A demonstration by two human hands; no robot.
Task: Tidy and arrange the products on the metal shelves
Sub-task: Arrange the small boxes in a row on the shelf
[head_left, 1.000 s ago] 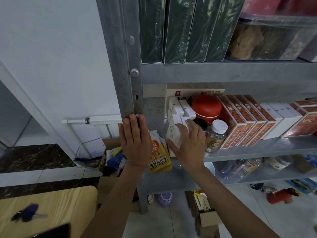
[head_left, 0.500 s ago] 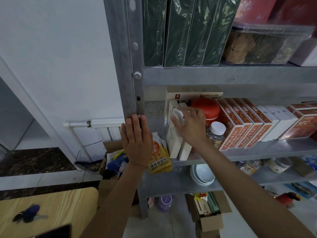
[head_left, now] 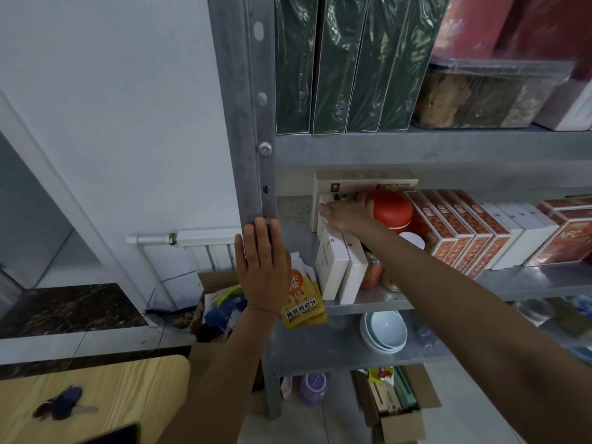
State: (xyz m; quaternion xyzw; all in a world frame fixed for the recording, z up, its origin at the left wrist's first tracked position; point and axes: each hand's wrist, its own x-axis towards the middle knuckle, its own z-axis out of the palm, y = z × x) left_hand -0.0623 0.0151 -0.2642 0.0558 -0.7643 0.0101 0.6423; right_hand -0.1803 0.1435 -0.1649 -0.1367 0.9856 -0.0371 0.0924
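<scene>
Left hand (head_left: 261, 267) flat, fingers straight, on shelf post (head_left: 253, 123) mid-frame; right hand (head_left: 347, 213) atop white boxes (head_left: 331, 267), can't tell if gripping.

Two bare forearms come up from the lower edge of the frame, uncovered all the way to the wrists. The left hand (head_left: 262, 270), centre left, is bare. A thin line crosses its wrist, either a thread band or a crease. The right hand (head_left: 347, 213), upper centre, is also bare, its fingertips partly hidden.
</scene>
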